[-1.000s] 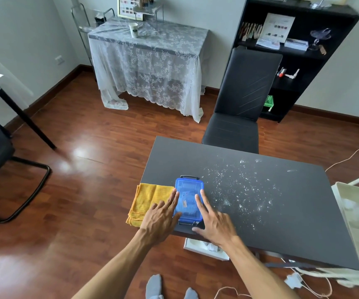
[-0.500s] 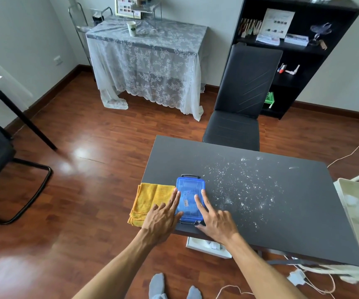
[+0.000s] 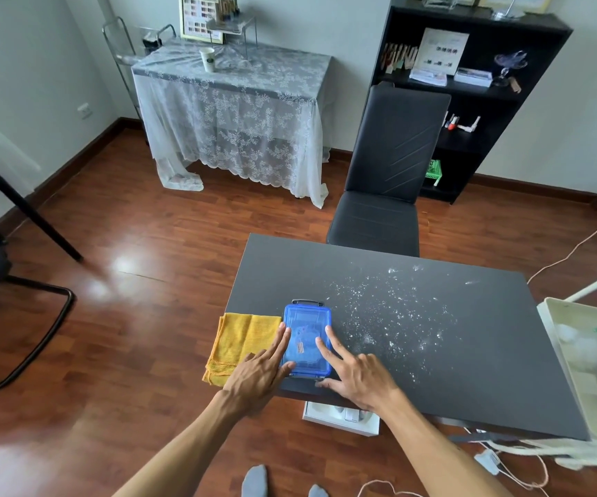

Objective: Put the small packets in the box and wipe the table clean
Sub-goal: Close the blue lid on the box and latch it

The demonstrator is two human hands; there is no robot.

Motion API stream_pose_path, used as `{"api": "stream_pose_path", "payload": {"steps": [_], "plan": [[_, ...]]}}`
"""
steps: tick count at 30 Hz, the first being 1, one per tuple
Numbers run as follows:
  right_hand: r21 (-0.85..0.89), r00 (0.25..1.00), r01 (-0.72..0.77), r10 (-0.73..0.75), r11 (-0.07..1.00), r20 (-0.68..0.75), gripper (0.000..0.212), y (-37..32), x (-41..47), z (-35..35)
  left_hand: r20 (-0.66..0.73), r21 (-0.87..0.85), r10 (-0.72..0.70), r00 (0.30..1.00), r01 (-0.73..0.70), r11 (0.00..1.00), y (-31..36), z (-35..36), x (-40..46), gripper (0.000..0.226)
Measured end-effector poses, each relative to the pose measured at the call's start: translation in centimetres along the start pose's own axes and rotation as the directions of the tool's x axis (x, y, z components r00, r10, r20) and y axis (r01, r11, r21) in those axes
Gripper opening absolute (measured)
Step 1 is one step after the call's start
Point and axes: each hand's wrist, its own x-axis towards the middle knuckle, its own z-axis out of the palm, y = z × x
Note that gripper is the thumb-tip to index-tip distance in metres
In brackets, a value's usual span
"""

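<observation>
A blue translucent plastic box (image 3: 307,340) with its lid on lies flat at the near left corner of the dark grey table (image 3: 469,371). A dark latch handle shows at its far end. Small packets (image 3: 301,346) are visible through the lid; any printing on them is too small to read.

The left hand (image 3: 258,375) rests palm-down at the left side of the box, fingers extended and spread, fingertips along the left edge of the lid and the thumb at the near left corner. The right hand (image 3: 356,375) rests palm-down at the right side, fingers spread, two fingertips on the lid and the thumb at the near right corner. Neither hand is closed around anything; both lie flat against the box.

A folded yellow cloth (image 3: 241,340) lies just beside the box on its left, overhanging the table edge and partly under the left hand.

White powder residue (image 3: 394,313) is scattered over the table surface right of the box.

A black chair (image 3: 386,181) stands at the far side of the table.
</observation>
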Motion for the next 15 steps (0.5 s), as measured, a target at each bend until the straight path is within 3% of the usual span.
{"api": "stream_pose_path", "payload": {"steps": [3,12,15], "plan": [[0.034,0.998,-0.022,0.024,0.999,-0.062,0.083,-0.1,-0.3,0.6,0.004,0.021,0.003,1.0,-0.003,1.0,0.2,-0.2,0.0,0.069],[0.101,0.999,-0.047,0.049,0.994,-0.022,0.085,0.3,0.5,-0.3,-0.015,0.046,0.02,1.0,-0.019,0.999,-0.2,0.0,0.1,0.067],[0.215,0.987,-0.12,0.14,0.969,-0.081,0.071,0.4,1.6,-1.8,-0.008,0.047,0.022,1.0,-0.022,0.999,-0.5,-0.1,0.3,0.068]]}}
